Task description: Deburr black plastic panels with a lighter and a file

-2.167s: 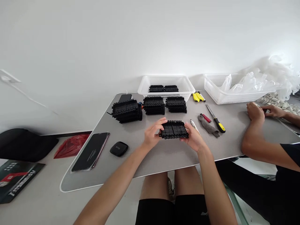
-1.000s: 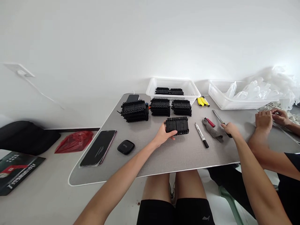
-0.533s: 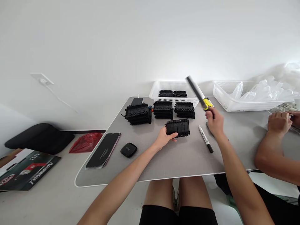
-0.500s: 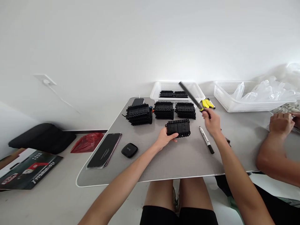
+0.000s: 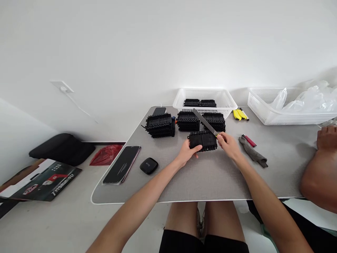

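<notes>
A flat black plastic part (image 5: 203,140) lies on the grey table (image 5: 210,175) in front of me. My left hand (image 5: 187,153) grips its left end, fingers closed on it. My right hand (image 5: 228,145) is closed round the yellow-and-black handle of a metal file (image 5: 204,122). The file's blade slants up and to the left, over the part's right end. Behind the part stand three stacks of similar black parts (image 5: 161,125).
A white basket (image 5: 205,95) with black parts sits at the back, another (image 5: 265,112) with clear bags to its right. A grey rag (image 5: 254,155), a red tool (image 5: 249,140) and yellow tools (image 5: 239,114) lie right. A phone (image 5: 121,164) and black case (image 5: 149,165) lie left. Another person's arm (image 5: 319,172) rests at far right.
My right hand left the black part, picked up the file from the right side of the table and swung it over to the part. My left hand kept hold of the part.
</notes>
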`<state>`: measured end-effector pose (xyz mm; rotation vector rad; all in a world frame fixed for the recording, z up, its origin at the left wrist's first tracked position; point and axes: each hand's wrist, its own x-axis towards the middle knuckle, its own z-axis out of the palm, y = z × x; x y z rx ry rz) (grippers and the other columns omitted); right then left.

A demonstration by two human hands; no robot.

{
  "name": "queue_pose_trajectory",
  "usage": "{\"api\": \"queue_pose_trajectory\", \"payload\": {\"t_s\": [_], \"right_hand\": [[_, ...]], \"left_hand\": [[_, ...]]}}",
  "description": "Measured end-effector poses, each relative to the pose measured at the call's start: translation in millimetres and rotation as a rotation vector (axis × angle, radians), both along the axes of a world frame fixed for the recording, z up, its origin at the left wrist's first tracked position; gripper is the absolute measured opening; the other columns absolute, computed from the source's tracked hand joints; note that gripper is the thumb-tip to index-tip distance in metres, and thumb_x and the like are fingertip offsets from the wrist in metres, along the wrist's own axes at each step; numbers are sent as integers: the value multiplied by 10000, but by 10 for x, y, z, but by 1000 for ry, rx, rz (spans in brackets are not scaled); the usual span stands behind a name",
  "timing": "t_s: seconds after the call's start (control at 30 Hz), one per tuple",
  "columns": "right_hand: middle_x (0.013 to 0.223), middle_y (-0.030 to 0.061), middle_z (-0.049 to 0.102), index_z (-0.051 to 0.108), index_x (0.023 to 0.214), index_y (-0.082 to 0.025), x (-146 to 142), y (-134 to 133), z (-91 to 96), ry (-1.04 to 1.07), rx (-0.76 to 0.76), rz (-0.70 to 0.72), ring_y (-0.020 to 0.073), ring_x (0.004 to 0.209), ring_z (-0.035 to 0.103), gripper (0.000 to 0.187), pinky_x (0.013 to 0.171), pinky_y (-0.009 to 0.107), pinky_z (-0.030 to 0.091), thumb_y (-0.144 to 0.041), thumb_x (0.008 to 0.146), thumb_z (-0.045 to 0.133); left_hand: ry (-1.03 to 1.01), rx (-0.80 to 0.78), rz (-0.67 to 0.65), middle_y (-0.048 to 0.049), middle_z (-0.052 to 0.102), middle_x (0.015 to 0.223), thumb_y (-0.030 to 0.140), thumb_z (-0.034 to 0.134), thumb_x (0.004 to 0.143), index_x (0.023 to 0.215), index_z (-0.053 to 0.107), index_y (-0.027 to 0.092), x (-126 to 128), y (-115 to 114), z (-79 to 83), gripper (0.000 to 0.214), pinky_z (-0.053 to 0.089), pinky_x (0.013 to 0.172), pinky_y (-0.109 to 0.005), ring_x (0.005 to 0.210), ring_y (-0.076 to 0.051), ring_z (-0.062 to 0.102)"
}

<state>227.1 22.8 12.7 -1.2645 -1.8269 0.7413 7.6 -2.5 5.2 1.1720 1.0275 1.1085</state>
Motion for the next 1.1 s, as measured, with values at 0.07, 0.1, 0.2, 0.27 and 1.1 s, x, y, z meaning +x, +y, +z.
{"api": "queue_pose_trajectory", "payload": {"t_s": [0.07,0.1,0.2,0.27,1.1], "right_hand": [[602,-21,481,476,757,-212,-9,-3,-5,13,1,10,129,552,425,417,542,248,329,-569,941,361],[594,-24,477,472,747,-211,-14,-4,-7,17,-2,19,126,548,422,425,542,248,327,-571,941,360],[578,-28,476,471,737,-207,-33,-13,-6,4,-21,26,123,540,425,439,539,250,324,-585,934,368],[573,-29,483,482,744,-205,-44,-22,2,-4,-32,15,124,536,431,440,538,252,324,-588,931,375],[571,12,493,481,664,-196,17,-165,237,-520,125,-22,140,530,384,466,549,280,216,-508,962,308]], "left_hand": [[25,15,-33,-137,651,987,418,771,704,1095,512,136,-6,-11,15,548,461,385,-201,764,-221,677],[33,22,-48,-128,652,966,426,759,717,1102,490,143,-6,-14,17,548,435,375,-190,735,-212,681],[57,35,-57,-70,639,866,425,762,713,1074,446,160,-2,-17,7,548,368,358,-170,557,-135,636],[57,36,-42,-23,612,797,407,791,682,1038,430,164,5,-15,-7,562,371,366,-176,459,-82,565],[8,109,55,-11,579,818,371,838,607,1011,461,168,5,23,-73,589,416,438,-241,487,-65,475]]}}
